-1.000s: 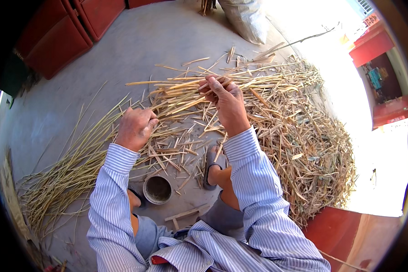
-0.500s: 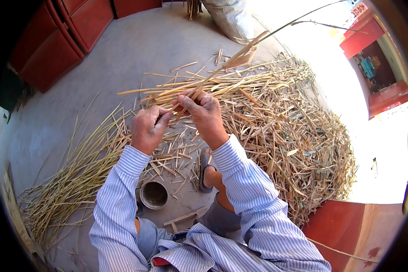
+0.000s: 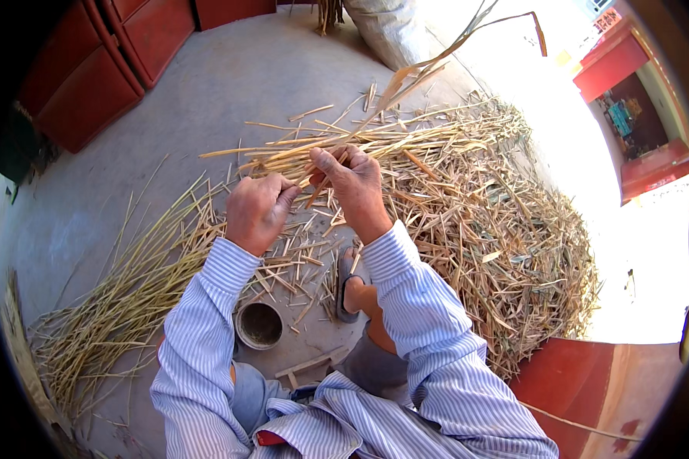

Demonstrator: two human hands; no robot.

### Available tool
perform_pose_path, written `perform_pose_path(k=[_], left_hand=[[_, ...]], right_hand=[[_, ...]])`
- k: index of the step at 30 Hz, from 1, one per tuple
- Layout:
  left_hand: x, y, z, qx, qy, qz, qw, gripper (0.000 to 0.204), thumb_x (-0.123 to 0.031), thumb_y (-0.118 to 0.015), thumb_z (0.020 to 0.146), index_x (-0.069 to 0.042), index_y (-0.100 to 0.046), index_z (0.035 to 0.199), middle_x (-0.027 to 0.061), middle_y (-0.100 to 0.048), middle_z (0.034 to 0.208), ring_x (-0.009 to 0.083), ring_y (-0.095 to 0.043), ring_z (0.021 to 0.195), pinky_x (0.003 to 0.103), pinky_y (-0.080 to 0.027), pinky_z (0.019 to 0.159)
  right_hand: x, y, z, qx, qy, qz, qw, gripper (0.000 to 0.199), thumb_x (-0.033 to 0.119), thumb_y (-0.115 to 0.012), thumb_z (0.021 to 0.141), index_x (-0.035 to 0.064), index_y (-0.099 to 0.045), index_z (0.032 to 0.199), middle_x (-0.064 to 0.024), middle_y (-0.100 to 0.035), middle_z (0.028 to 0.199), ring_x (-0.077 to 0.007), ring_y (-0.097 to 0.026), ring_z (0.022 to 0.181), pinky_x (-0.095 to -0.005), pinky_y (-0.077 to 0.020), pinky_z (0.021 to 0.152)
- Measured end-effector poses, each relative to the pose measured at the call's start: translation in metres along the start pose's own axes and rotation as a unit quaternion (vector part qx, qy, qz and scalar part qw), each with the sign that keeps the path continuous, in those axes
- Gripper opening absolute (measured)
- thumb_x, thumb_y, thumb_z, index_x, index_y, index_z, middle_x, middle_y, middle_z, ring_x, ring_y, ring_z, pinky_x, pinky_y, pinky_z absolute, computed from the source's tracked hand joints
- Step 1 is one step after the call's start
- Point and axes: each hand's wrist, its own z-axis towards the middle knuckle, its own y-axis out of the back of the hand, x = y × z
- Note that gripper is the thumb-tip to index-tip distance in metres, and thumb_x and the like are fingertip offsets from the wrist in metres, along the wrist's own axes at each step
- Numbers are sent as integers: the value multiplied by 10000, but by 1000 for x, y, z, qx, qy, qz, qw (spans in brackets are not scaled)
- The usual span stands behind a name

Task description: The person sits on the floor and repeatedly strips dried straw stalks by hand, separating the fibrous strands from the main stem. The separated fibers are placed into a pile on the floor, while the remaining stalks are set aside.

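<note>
My right hand (image 3: 352, 183) is closed on a dry stalk with its papery leaf sheath (image 3: 394, 90). The sheath and thin, curled leaf ends stretch up and away to the far right. A short brown end sticks out below the fingers. Just left of it, my left hand (image 3: 259, 213) is closed with thumb and fingers pressed together, and what it pinches is too small to make out. Beneath both hands lies a bundle of peeled yellow stalks (image 3: 272, 162), pointing left. A big heap of dry husks and leaves (image 3: 490, 245) spreads to the right.
Long thin greenish stalks (image 3: 122, 306) lie on the floor at left. A round metal pot (image 3: 259, 326) stands near my foot (image 3: 352, 294), with short cut bits (image 3: 298, 260) around it. Red padded seats (image 3: 84, 92) and a pale sack (image 3: 386, 34) are farther off.
My hands have moved slightly apart, the right one a little to the right. The stalk's leafy top has swung and now bends over at its tip.
</note>
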Motion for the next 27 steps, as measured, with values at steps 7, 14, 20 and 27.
perform_pose_path(k=[7, 14, 20, 27], left_hand=[[12, 13, -13, 97, 56, -47, 993, 169, -220, -705, 844, -58, -660, 836, 99, -666, 720, 268, -599, 622, 392, -446, 660], [-11, -10, -16, 17, 139, -270, 953, 171, -151, -742, 836, -8, -681, 907, 93, -691, 755, 165, -645, 677, 302, -511, 657], [-14, -18, -16, -25, 160, -253, 954, 167, -158, -727, 851, -10, -687, 917, 105, -698, 813, 186, -650, 713, 321, -508, 636], [-27, -20, -18, -76, 107, -217, 967, 189, -172, -715, 881, 1, -670, 940, 74, -692, 840, 138, -635, 724, 270, -514, 654]], right_hand=[[31, 51, 12, -60, 13, 43, 997, 236, 262, -715, 892, 37, -657, 935, -56, -703, 845, -109, -652, 760, -235, -484, 690], [28, 29, -7, 37, -28, -6, 999, 271, 299, -714, 892, 39, -638, 907, -73, -705, 838, -122, -670, 762, -241, -508, 685], [33, 37, -10, 71, 26, 13, 997, 276, 282, -641, 946, 7, -663, 961, -77, -718, 867, -134, -683, 816, -267, -532, 733], [32, 35, -21, 115, 37, -46, 992, 259, 214, -625, 949, -38, -665, 997, -116, -717, 856, -157, -703, 769, -271, -579, 707]])
